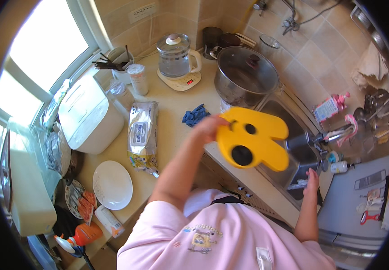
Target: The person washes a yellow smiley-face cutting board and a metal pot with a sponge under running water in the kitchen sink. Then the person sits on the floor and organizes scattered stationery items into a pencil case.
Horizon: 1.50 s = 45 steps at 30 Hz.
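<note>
My left hand [210, 127] grips the edge of a yellow rabbit-shaped board [263, 135] with two black round eyes. The board is held above the counter's front edge and covers part of the stainless steel sink [287, 109]. My right hand [311, 182] is by the near right corner of the sink, fingers raised. A crumpled piece of clear plastic [297, 184] is beside its palm; whether the hand holds it is unclear. A crumpled blue cloth [195, 115] lies on the counter just beyond my left hand.
A large lidded steel pot [245, 77] and a glass electric kettle [174, 60] stand at the back. To the left are a wipes pack [143, 135], a white plate [112, 185], a white bin [84, 114] and an orange spray bottle [83, 234]. The faucet [333, 134] is at right.
</note>
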### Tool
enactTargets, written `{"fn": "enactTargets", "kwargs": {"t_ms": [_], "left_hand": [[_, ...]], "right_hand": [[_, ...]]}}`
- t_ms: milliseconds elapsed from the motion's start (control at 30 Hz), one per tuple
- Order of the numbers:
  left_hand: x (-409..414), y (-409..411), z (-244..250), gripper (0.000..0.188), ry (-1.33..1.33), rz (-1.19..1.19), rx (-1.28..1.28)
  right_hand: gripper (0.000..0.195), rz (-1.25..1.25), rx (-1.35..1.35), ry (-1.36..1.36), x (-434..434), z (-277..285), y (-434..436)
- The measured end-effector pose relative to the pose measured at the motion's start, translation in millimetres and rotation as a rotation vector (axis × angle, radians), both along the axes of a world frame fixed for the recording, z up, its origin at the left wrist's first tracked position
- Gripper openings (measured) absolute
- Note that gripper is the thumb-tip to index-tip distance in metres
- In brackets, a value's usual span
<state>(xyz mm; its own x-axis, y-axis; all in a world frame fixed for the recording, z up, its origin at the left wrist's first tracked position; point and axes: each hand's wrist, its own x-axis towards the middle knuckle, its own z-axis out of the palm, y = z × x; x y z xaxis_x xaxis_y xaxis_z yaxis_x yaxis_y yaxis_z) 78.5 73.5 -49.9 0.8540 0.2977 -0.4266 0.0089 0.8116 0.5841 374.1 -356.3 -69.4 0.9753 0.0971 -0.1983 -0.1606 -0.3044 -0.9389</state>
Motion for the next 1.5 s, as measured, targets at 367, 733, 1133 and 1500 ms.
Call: {"fn": "enactTargets", "kwargs": {"t_ms": [367,733,1133,1500], "left_hand": [[-182,82,26,0.039,0.184,0.383,0.176],[-148,93,6,0.068,1.175,0.238,1.249],[-103,62,19,0.103,1.536,-0.121,1.437],[-69,78,32,0.074,1.711,-0.505,1.403]], "right_hand": [[0.022,0.030,0.025,0.041,-27,-28,16],[0.017,0.010,0.036,0.037,-65,11,61],[0.017,-0.115,0.191,0.156,-43,-11,44],[0.016,-0.053,0.193,0.203,10,-31,18]]}}
